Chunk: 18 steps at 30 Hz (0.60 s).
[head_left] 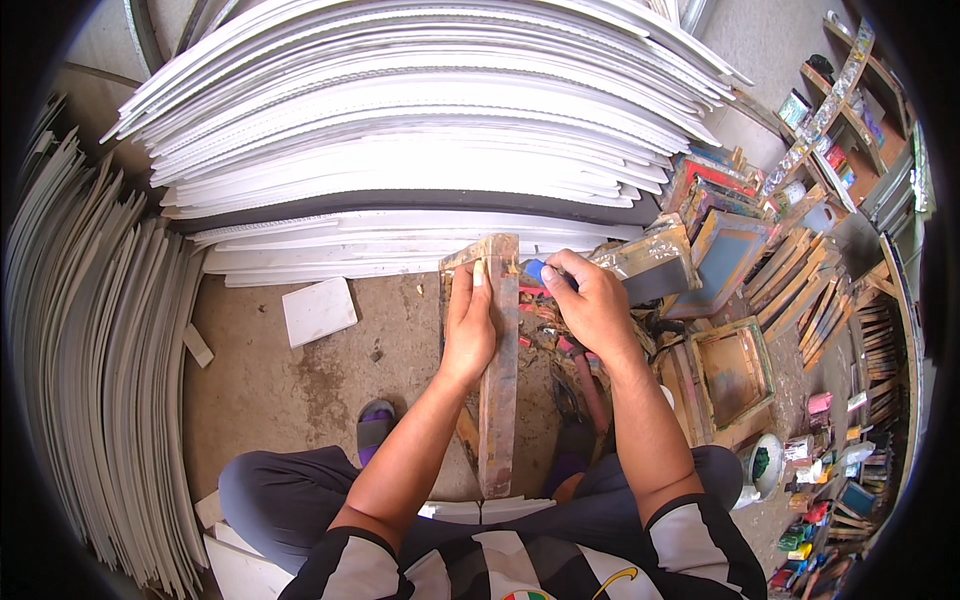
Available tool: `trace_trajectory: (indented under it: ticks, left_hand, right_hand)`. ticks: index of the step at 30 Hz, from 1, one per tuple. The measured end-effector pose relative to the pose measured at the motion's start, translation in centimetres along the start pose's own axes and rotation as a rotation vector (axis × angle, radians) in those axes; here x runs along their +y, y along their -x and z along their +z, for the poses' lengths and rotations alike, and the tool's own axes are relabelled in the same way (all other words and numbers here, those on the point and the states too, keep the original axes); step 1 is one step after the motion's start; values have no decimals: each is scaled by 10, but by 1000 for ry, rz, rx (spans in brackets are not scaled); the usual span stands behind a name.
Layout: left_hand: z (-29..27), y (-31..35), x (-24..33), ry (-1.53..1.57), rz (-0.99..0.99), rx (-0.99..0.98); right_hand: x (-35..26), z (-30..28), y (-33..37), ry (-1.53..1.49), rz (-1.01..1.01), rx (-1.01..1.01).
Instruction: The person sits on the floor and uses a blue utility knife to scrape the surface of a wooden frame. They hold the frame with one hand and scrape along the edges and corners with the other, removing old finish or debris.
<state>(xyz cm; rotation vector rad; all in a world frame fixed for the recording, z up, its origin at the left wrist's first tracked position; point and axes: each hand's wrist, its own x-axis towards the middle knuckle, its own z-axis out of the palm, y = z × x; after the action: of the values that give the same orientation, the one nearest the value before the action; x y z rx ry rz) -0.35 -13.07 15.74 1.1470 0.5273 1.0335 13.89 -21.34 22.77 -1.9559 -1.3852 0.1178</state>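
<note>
A worn, paint-stained wooden frame (500, 400) stands on edge between my legs, its long bar running toward me. My left hand (470, 335) is closed on its far part, fingertips lying near the top corner. Just right of that corner, my right hand (595, 310) is closed around a small tool with a blue end (534, 268). The blue end points at the frame's side, close to it; whether they touch I cannot tell. Most of the tool is hidden inside my fingers, so its kind does not show.
Tall stacks of white sheets (420, 150) fill the far side, with grey-edged sheets (90, 350) at the left. A white square piece (319, 312) lies on the floor. At the right are several printing frames (733, 370), wooden-handled tools (795, 275), paint containers (765, 465) and scraps.
</note>
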Motion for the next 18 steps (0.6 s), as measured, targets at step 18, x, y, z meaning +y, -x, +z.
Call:
trace_trajectory:
  ticks: [18]
  left_hand:
    - [0,1,1,-32,-92,-21]
  right_hand:
    - [11,11,-5,-554,230,-225]
